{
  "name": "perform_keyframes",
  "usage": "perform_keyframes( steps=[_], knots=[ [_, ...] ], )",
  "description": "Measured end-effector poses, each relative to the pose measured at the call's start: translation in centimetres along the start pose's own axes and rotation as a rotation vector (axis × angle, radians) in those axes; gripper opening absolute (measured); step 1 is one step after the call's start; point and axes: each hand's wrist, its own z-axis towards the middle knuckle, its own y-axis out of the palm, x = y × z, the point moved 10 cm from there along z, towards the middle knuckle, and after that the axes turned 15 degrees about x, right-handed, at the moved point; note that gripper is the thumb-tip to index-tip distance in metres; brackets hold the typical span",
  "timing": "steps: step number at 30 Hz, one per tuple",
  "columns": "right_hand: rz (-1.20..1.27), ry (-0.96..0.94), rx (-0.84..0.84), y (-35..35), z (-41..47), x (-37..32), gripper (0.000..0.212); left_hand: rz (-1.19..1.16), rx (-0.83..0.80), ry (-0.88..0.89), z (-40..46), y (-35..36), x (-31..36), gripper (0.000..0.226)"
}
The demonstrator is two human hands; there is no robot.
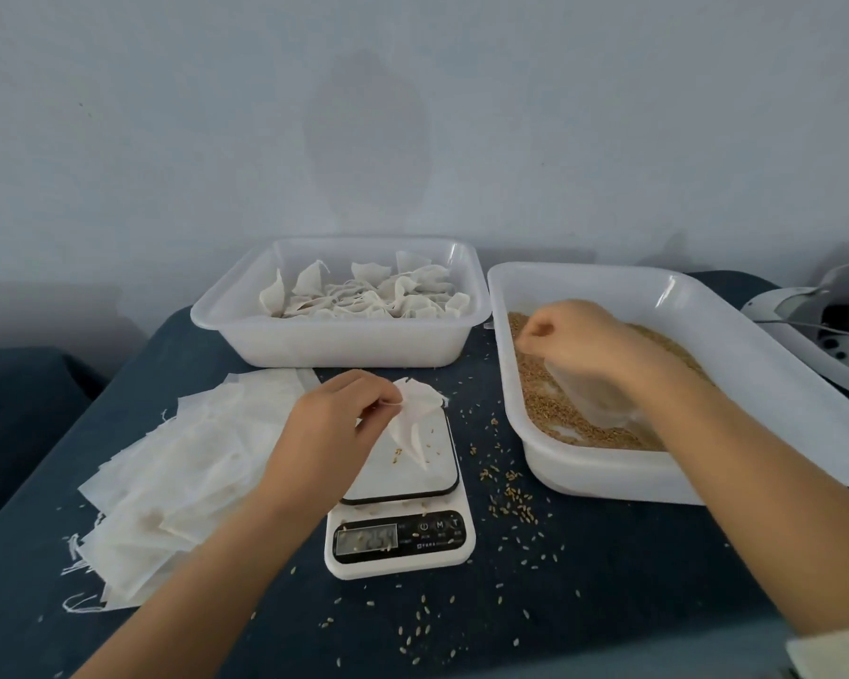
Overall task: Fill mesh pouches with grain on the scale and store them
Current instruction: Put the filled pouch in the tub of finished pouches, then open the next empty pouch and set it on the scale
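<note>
Nearest, loose grain (510, 497) lies scattered over the dark cloth (609, 580) around the scale (400, 507); its display is lit, but the digits are too blurred to read. To the left of it lies a stack of empty pouches (177, 472), flat and frayed at the edges, threads trailing. Over the scale's plate the left hand (334, 423) pinches one pouch (415, 419) by its upper edge between thumb and fingertips; the pouch hangs limp, its lower corner touching the plate among a few stray kernels. It looks feather-light and soft, likely to collapse shut unless held at the rim of its mouth; a grip at two points of the opening would keep it wide enough to pour into. Further right, the right hand (579, 345) is curled in the grain tray (609, 477), apparently around a clear scoop (584, 394) pushed into the grain; the blur leaves the grip uncertain. Farthest back, a white bin (226, 330) holds the filled, tied pouches (373, 296).
</note>
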Motion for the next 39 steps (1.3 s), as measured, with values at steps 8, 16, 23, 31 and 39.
perform_keyframes(
  steps=[8,16,23,31,39],
  knots=[
    [-0.864,0.177,-0.556,3.2,-1.5,11.6,0.057,-0.055,0.0,0.01,-0.4,2.8,1.2,0.007],
    [-0.597,0.208,-0.326,2.3,0.0,10.4,0.017,-0.065,-0.018,-0.016,-0.6,3.3,0.8,0.008],
    [-0.48,0.24,-0.337,0.8,1.6,9.3,0.034,-0.056,-0.002,-0.021,-0.3,3.1,-0.1,0.008],
    [-0.395,0.331,-0.582,1.4,1.1,8.8,0.054,-0.085,0.001,-0.017,-0.1,3.6,-0.9,0.011],
    [-0.465,0.247,-0.411,3.6,4.6,8.2,0.017,-0.086,0.02,-0.035,0.6,3.3,-2.0,0.012]
  ],
)
